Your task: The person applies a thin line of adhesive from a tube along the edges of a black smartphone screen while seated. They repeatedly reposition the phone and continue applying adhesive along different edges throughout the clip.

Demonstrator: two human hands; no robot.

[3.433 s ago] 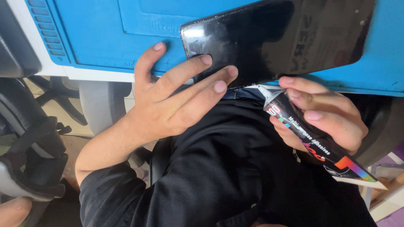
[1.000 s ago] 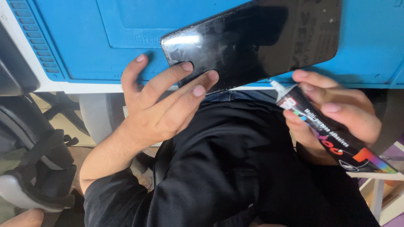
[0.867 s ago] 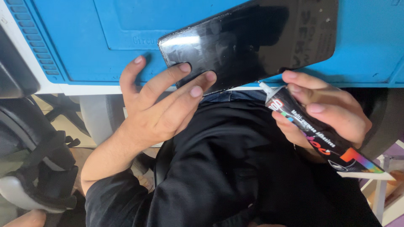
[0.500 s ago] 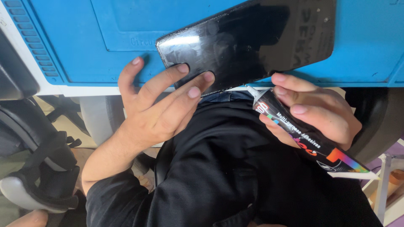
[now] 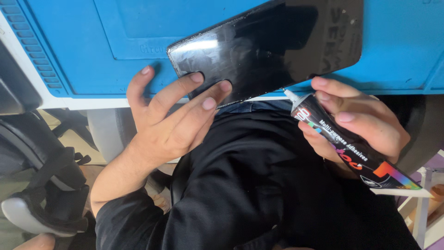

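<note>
A black phone lies tilted on the blue work mat, its lower edge over the table's front edge. My left hand rests with its fingertips pressed on the phone's lower left corner. My right hand grips a black tube of adhesive with a multicoloured crimped end. The tube's white nozzle points up and left, right at the phone's lower edge.
The white table edge runs below the mat. My lap in dark clothing fills the lower middle. A dark bag with straps sits at the lower left, and a white frame at the lower right.
The tube's nozzle has moved left and up toward the phone's lower edge. My left hand has stayed on the phone's corner.
</note>
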